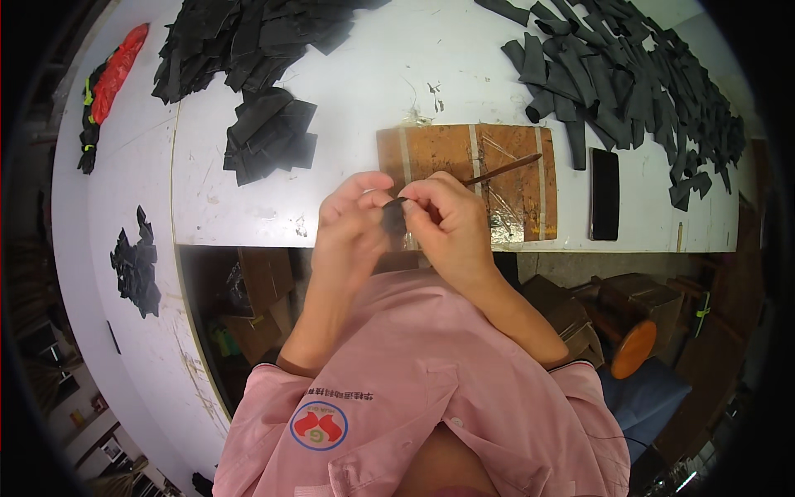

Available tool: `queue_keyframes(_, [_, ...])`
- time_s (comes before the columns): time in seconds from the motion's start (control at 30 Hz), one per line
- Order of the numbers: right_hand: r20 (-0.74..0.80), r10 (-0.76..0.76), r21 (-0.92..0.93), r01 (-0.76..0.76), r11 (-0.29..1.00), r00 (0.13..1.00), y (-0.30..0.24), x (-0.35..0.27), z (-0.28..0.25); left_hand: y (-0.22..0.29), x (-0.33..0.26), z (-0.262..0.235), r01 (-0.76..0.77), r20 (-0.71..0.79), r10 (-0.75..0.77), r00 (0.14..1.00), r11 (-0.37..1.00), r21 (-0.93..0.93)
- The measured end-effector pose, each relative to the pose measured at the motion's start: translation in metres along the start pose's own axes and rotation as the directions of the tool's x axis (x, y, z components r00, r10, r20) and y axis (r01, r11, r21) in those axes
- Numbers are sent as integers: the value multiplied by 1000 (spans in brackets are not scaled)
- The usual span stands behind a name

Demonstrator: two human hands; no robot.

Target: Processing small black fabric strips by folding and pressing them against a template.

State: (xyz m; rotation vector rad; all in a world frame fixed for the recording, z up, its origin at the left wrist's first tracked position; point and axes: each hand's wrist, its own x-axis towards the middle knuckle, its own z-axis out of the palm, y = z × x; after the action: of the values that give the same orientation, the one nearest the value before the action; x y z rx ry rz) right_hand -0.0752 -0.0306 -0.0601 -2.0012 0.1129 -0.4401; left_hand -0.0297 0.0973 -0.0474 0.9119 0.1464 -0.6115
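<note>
A small black fabric piece [394,218] is held between my two hands, just above the near edge of the white table. My right hand [450,224] pinches its upper end between thumb and forefinger. My left hand [352,222] is closed on its left side, fingers curled and partly smeared by motion. A slim brown stick [505,170] slants up and right from behind my right hand, over a brown taped cardboard sheet [439,149]. Whether my right hand touches the stick, I cannot tell.
Flat black pieces [269,137] lie in a pile at the back left, and rolled black tubes [617,79] at the back right. A black phone [604,195] rests right of the cardboard. More black scraps [137,265] and a red bag [120,74] are far left. A stool [634,348] stands below right.
</note>
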Motion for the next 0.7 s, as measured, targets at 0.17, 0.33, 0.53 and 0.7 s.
queue_keyframes(0.17, [512,383,683,-635,361,769,10,-3,-7,-1,-5,1,-28,-27,40,999,934,356])
queue_keyframes(0.33, [658,315,664,-724,186,684,5,-3,-2,-25,-8,6,-305,-118,513,850,662,684])
queue_keyframes(0.53, [508,376,732,-618,286,775,11,-10,-11,2,-10,16,24,-66,-18,998,995,95])
queue_keyframes(0.7, [407,157,843,-436,314,900,2,-17,-26,11,-21,24,374,599,-238,765,921,-112])
